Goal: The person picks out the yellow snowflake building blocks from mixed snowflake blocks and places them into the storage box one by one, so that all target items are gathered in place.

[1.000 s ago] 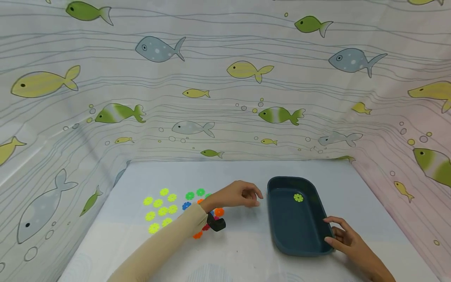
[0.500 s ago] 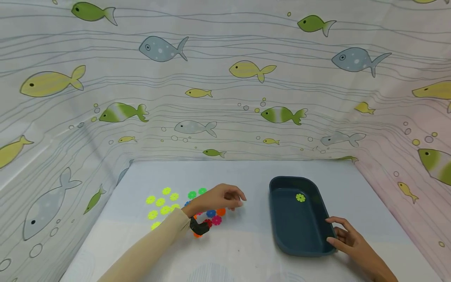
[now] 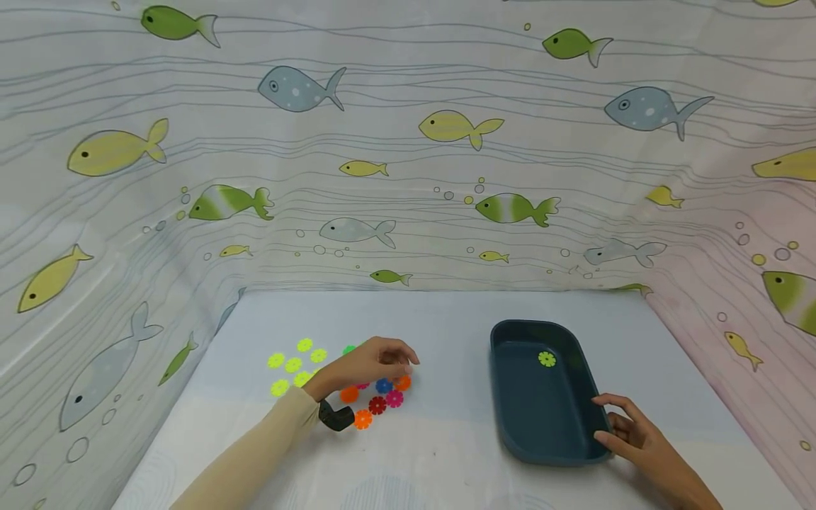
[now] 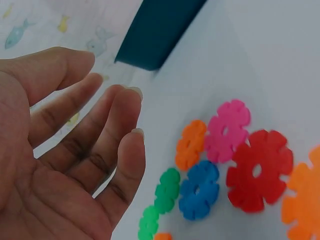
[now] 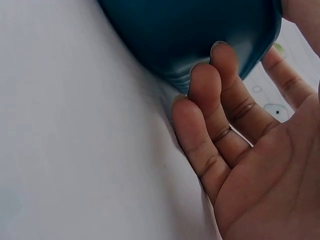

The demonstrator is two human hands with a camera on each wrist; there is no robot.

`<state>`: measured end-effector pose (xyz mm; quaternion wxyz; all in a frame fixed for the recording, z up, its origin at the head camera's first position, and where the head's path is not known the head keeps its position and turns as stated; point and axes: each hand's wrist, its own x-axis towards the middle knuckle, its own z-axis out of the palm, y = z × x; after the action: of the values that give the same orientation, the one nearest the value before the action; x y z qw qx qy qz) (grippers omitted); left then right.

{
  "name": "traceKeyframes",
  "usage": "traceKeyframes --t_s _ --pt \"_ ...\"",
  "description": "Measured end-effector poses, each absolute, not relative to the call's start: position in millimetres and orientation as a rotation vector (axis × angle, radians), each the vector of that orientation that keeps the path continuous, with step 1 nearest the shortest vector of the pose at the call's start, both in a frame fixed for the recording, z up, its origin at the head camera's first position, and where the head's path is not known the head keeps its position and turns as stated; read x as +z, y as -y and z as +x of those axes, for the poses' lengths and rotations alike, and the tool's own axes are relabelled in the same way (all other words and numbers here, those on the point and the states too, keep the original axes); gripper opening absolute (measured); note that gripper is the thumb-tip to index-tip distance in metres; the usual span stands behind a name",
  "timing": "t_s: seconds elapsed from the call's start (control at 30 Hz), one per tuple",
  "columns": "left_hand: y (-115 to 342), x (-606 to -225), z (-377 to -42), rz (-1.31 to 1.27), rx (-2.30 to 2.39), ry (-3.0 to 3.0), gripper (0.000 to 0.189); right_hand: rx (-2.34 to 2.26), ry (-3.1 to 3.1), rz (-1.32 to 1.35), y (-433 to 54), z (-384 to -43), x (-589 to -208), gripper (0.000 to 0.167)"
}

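Note:
My left hand (image 3: 366, 365) hovers over the loose flower-shaped plastic discs with loosely curled fingers and nothing in them. Close below and in front of it lie a blue disc (image 3: 384, 385), a pink disc (image 3: 394, 398) and a red disc (image 4: 272, 155). Green discs (image 4: 167, 190) are partly covered by that hand in the head view. On the right, my right hand (image 3: 640, 439) holds the near right side of a dark blue tray (image 3: 542, 418), thumb and forefinger at its rim, other fingers (image 5: 205, 90) curled against its outer wall. One yellow disc (image 3: 547, 359) lies inside the tray.
Several yellow discs (image 3: 293, 365) are spread left of the left forearm. An orange disc (image 3: 363, 419) lies nearest the front. White table surface (image 3: 446, 439) stretches between discs and tray. A fish-printed sheet (image 3: 446, 177) walls the back and sides.
My left hand has moved left, away from the tray and back over the coloured discs, with its fingers staying loosely curled. The right hand keeps its place on the tray.

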<state>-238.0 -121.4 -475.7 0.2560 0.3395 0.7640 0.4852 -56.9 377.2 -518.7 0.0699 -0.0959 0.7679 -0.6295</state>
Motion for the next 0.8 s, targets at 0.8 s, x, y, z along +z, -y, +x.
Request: traceKeyframes --t_s 0.8 --pt "182 -473 -238 0.732 1.347 -2.216 0.029 -1.893 -2.307 -0.308 -376 -56 -516 0.051"
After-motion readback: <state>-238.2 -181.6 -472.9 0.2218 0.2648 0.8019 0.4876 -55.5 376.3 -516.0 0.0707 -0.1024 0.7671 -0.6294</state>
